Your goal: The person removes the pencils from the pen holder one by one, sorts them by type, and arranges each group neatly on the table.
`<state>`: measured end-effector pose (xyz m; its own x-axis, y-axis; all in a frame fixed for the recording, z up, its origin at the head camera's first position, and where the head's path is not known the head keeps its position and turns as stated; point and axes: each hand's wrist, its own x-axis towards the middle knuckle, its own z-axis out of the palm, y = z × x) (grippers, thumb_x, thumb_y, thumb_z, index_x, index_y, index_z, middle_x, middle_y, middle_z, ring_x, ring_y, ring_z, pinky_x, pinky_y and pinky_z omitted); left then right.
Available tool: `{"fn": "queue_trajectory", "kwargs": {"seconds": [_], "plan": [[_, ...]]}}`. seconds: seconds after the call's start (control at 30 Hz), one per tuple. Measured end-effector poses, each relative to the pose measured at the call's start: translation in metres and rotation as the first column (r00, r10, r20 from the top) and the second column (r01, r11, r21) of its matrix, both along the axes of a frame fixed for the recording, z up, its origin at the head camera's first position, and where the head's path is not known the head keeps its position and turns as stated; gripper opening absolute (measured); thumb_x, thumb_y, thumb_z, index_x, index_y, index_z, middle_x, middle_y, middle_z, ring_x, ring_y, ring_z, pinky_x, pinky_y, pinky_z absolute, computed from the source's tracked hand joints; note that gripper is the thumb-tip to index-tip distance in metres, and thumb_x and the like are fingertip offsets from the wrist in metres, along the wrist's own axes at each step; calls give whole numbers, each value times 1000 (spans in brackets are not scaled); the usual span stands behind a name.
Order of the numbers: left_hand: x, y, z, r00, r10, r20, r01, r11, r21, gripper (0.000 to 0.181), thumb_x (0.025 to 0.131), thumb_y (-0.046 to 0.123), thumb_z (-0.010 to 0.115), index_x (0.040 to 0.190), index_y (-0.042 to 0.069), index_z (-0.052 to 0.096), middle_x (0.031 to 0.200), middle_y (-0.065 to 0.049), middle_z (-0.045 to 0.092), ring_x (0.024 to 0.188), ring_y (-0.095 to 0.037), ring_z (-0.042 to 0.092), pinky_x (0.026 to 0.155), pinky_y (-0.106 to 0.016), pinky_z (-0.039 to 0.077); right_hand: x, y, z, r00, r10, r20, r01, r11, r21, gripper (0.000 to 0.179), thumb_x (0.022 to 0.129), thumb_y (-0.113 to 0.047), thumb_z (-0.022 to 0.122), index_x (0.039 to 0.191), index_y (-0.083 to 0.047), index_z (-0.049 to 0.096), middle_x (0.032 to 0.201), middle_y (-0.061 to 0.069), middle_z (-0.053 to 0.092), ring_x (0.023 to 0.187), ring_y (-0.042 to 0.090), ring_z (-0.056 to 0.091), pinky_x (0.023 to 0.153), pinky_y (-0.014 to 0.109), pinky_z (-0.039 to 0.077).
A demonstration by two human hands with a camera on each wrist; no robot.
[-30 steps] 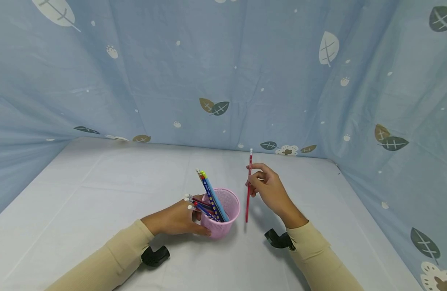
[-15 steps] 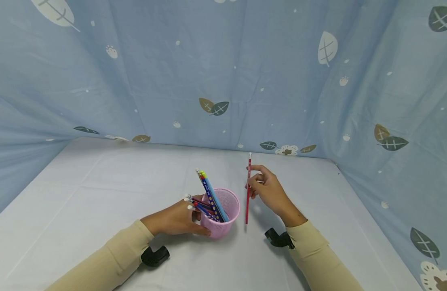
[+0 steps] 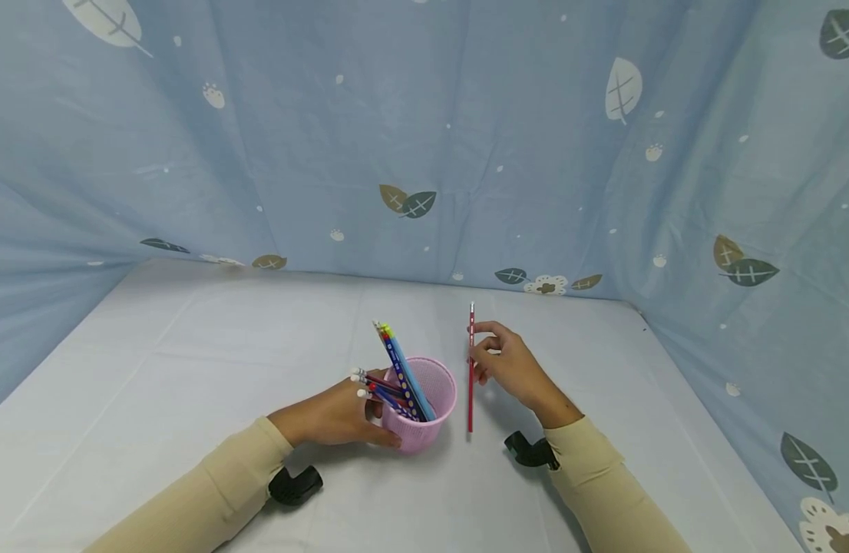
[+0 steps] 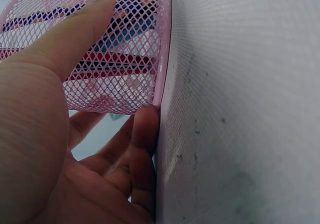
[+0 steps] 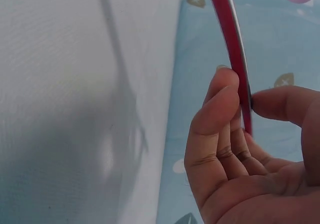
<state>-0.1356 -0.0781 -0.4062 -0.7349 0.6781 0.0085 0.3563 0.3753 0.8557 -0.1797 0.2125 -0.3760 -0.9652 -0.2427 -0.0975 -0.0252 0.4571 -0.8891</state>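
Note:
A pink mesh pen cup point(image 3: 420, 439) stands on the table, with several pencils point(image 3: 401, 369) leaning in it, blue, light blue and dark red among them. Around its left side curls my left hand point(image 3: 338, 413), the thumb lying along the near wall. In the left wrist view the mesh wall point(image 4: 120, 74) shows the pencils through it. To the right of the cup, my right hand point(image 3: 510, 367) pinches a red pencil point(image 3: 470, 403), white eraser end pointing away from me. The right wrist view has this red pencil point(image 5: 231, 32) between thumb and fingertips, apart from the table.
A white cloth point(image 3: 259, 330) covers the table. Behind it and at the right hangs a blue curtain point(image 3: 314, 138) printed with leaves. A black wrist camera mount point(image 3: 295, 487) sits by the left cuff, another mount point(image 3: 530, 452) by the right cuff.
My right hand and the red pencil have come slightly nearer to me, so the eraser end sits lower in the head view. The left hand and the cup have stayed put.

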Motion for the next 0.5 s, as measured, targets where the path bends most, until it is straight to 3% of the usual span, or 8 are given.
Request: {"fn": "queue_trajectory", "kwargs": {"seconds": [0.27,0.5], "plan": [[0,0,2,1000,-9,7,9,1000,14,65,76,34,87,133,22,57,106,7,63,88,-17,54,72,-24,48,-1,3,-4,999,17,31,-19,998,64,54,95,-9,64,145,-1,45,90,14,68,61,19,64,63,32,57],[0,1,1,1000,-2,8,2,1000,2,64,76,34,87,132,22,58,106,8,63,89,-16,55,72,-25,48,-2,5,-6,994,53,95,-59,996,62,62,94,-6,66,149,0,39,94,18,70,62,17,65,64,33,59]]}}
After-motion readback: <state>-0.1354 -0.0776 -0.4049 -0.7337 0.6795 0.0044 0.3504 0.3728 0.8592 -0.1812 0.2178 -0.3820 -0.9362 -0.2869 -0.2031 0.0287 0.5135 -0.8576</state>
